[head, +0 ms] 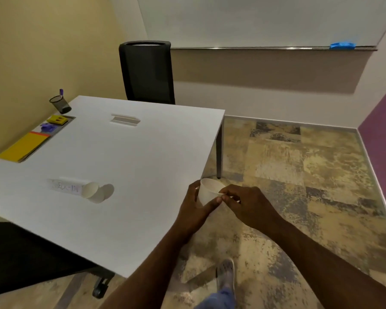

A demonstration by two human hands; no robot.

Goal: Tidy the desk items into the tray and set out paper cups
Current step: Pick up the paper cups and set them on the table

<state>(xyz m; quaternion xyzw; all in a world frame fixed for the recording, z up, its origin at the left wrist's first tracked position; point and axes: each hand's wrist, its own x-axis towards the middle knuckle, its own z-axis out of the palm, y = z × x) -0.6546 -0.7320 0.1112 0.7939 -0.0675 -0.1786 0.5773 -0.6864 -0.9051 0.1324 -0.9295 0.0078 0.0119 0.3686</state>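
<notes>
Over the white table's right edge, my left hand wraps around a white paper cup, and my right hand pinches its rim from the right. Whether more cups are nested inside it I cannot tell. A second paper cup stands on the table beside a name card. At the far left lies a grey tray holding a yellow item, a purple item and a yellow pad.
A black mesh pen holder stands at the table's far left corner. Another name card sits near the far edge. Black chairs stand behind the table and at the near left. My foot is on the patterned floor.
</notes>
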